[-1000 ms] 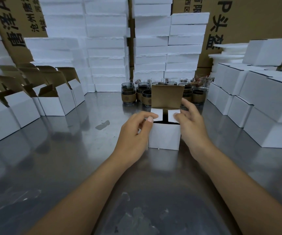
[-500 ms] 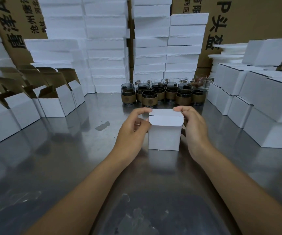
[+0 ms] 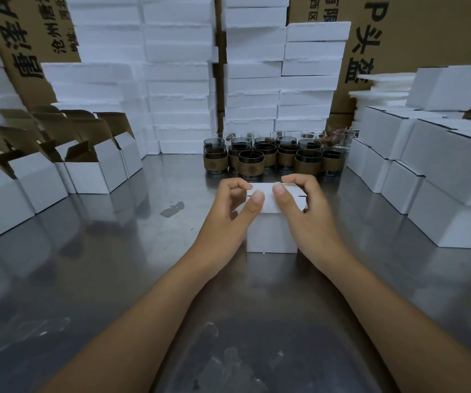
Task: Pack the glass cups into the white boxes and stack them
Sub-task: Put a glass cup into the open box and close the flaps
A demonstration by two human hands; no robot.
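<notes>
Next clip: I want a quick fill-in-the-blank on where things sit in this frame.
The left hand and right hand hold one white box whose lid is ____. The glass cups stand ____ that box, farther from the person. The open boxes line the person's ____ side.
Missing: closed, behind, left.

From my remote seat this reads as a packing room in a warehouse or small factory. A steel table [image 3: 115, 265] runs ahead. Foam slabs [image 3: 251, 80] are stacked high at 12 o'clock against printed brown shipping cartons [image 3: 427, 38]. Open white boxes [image 3: 92, 171] line 10 o'clock, closed white boxes [image 3: 455, 171] pile at 2 o'clock, and sleeved glass cups [image 3: 274, 157] cluster at 12.
</notes>
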